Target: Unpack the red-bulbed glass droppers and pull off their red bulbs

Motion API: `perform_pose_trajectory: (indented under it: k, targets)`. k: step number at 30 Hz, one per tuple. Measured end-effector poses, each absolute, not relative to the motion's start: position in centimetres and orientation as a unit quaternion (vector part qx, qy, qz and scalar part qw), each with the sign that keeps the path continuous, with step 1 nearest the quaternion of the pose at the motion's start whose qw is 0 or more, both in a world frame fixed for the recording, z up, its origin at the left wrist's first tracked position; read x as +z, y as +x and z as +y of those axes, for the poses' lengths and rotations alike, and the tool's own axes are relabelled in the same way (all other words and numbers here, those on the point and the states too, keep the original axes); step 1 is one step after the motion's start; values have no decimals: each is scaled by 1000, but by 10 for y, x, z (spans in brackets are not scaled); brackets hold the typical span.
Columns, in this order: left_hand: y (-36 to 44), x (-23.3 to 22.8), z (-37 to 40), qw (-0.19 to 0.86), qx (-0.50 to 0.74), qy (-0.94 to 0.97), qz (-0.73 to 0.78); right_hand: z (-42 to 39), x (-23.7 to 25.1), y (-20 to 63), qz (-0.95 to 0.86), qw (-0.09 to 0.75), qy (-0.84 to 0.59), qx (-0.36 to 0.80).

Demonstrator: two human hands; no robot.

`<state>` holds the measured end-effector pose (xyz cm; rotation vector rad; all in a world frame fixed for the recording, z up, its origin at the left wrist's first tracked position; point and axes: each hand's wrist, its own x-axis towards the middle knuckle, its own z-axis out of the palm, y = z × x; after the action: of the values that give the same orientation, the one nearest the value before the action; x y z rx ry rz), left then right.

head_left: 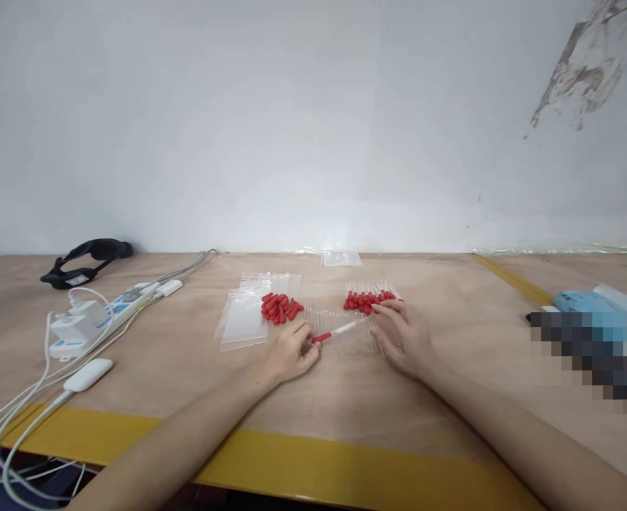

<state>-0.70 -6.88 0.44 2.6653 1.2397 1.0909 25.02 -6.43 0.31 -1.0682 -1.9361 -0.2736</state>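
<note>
The left hand [291,353] pinches the red rubber bulb end of a clear glass dropper tube [336,331], thumb and forefinger closed on the bulb. The tube slants up and to the right from those fingers toward the right hand [403,335]. The right hand lies flatter, fingers loosely spread and curled over the tube's far tip and over a row of bare clear glass tubes [345,339] on the plywood table [186,369]. Whether its fingertips actually grip the tip I cannot tell.

To seat a bulb on a tube well, I judge it best to keep the glass steady with the right fingers close to the joint, push the bulb straight along the tube's axis, and give a slight twist rather than bending the thin glass sideways.

A loose heap of red rubber bulbs [279,307] sits just beyond the left hand, on the right edge of some clear zip bags [244,319]. A bundle of finished droppers with red bulbs [369,299] lies just beyond the right hand's fingertips. Far left, well apart, a white power strip with cables [87,321] and a black strap [87,260] rest on the table.
</note>
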Motion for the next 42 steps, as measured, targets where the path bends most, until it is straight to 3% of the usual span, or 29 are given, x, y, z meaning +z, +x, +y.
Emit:
perform_pose_trajectory:
  k: [6,10,15,18,29,34,37,42]
  targets:
    - [2,3,-79,14,359,870,337,-79,7,230,-868,318,-339,-173]
    - [5,8,-83,-12,367,872,323,-85,4,221,-871,317,-358,-111]
    - [9,9,-82,-94,288,908,289,-92,3,212,-880,309,-360,4]
    - [9,8,-83,-125,252,917,283,-94,4,211,-889,301,-344,14]
    - [9,10,-85,-50,220,931,289,-88,-2,227,-892,317,-249,-204]
    - [5,13,-89,-15,201,935,292,-84,-1,243,-914,291,-173,-223]
    - [-3,13,-88,-5,212,922,325,-76,0,256,-905,315,-227,-176]
    - [-29,28,-62,4,331,830,449,-58,-1,274,-792,376,-480,-42]
